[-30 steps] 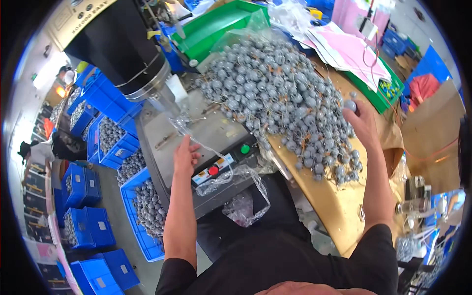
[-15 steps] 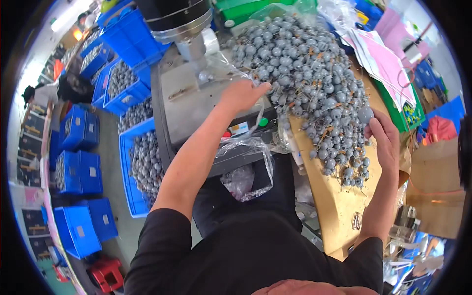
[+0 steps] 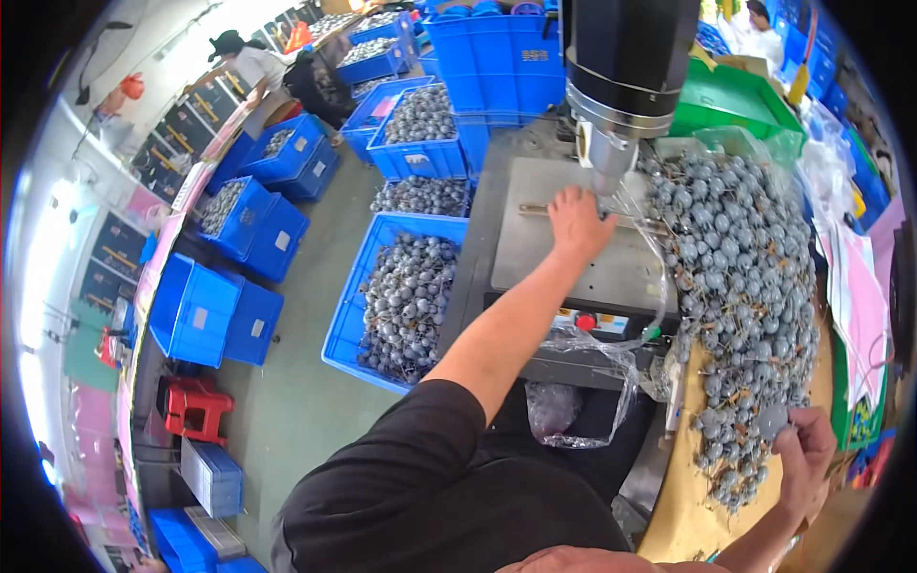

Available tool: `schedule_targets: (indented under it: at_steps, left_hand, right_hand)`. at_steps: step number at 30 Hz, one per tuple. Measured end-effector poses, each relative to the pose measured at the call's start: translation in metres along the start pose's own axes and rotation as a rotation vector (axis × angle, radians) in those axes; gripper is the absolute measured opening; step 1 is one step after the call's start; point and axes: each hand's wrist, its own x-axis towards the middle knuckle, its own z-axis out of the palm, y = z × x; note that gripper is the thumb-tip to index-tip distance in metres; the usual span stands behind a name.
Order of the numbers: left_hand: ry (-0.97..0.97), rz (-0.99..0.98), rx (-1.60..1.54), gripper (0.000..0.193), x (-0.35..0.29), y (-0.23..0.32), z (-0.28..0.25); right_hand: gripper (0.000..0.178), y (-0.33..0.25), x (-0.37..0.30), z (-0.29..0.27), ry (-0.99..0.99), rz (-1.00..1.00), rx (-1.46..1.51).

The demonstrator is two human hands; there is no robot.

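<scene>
My left hand (image 3: 580, 227) reaches over the metal plate of a benchtop machine, its thumb and fingers closing at a small grey round piece (image 3: 604, 203) right under the machine's black-and-silver head (image 3: 621, 86). The fingers largely cover that piece. At the right, my right hand (image 3: 810, 454) pinches a larger, flat-looking grey round piece (image 3: 772, 421) between thumb and fingers, at the lower right edge of a heap of shiny grey balls (image 3: 735, 258). Thin brown stems stick out among the balls.
A red button (image 3: 586, 322) and a green button sit on the machine's front, with clear plastic film (image 3: 611, 420) hanging below. Blue crates (image 3: 382, 372) of grey balls stand left of the machine. A green tray (image 3: 735, 100) lies behind. Another person (image 3: 256, 72) works far left.
My left hand has moved from the heap's edge to beneath the machine head. The view has swung right-to-left, showing more of the left side. My right hand still holds the round piece.
</scene>
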Motion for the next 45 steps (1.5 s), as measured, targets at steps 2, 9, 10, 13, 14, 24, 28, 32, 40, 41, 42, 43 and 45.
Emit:
schedule_targets:
  at_steps: [2, 9, 10, 13, 14, 24, 28, 32, 40, 41, 42, 43, 45]
  left_hand:
    - [0.063, 0.015, -0.041, 0.054, 0.001, 0.001, 0.003]
    - [0.144, 0.066, -0.246, 0.058, -0.015, -0.017, -0.035]
    - [0.150, 0.067, -0.237, 0.058, -0.021, -0.025, -0.044]
    - [0.258, 0.062, -0.184, 0.057, -0.040, -0.054, -0.083]
    - [0.318, 0.076, -0.152, 0.055, -0.048, -0.070, -0.092]
    - [0.311, -0.396, 0.425, 0.069, -0.136, -0.279, -0.155]
    - [0.122, -0.231, 0.086, 0.076, -0.135, -0.222, -0.175]
    - [-0.060, -0.096, -0.157, 0.077, -0.140, -0.164, -0.129]
    - [-0.053, -0.122, -0.234, 0.084, -0.162, -0.153, -0.083]
    - [-0.049, -0.110, -0.224, 0.084, -0.162, -0.153, -0.085]
    - [-0.047, -0.110, -0.226, 0.084, -0.162, -0.153, -0.085]
    - [-0.032, -0.101, -0.219, 0.082, -0.163, -0.152, -0.084]
    - [-0.021, -0.093, -0.215, 0.080, -0.164, -0.150, -0.084]
  right_hand:
    - [0.033, -0.010, -0.002, 0.004, -0.052, -0.001, -0.011]
    - [0.034, -0.001, 0.002, 0.005, -0.132, -0.055, -0.025]
    - [0.033, 0.000, 0.003, 0.006, -0.161, -0.055, -0.016]
    - [0.032, 0.006, 0.006, 0.012, -0.154, -0.034, 0.037]
    - [0.032, 0.007, 0.009, 0.014, -0.185, -0.058, 0.009]
    - [0.022, -0.002, 0.015, 0.042, -0.195, 0.077, -0.075]
    - [0.012, -0.025, 0.043, 0.077, -0.380, -0.088, -0.221]
    - [0.009, -0.052, 0.079, 0.120, -0.572, -0.144, -0.285]
    - [0.013, -0.041, 0.180, 0.240, -0.351, -0.647, -0.298]
    - [0.015, -0.024, 0.198, 0.255, -0.311, -0.614, -0.291]
    - [0.017, -0.005, 0.217, 0.269, -0.268, -0.581, -0.285]
    - [0.018, 0.019, 0.236, 0.279, -0.222, -0.501, -0.280]
    - [0.020, 0.062, 0.268, 0.292, -0.174, -0.419, -0.278]
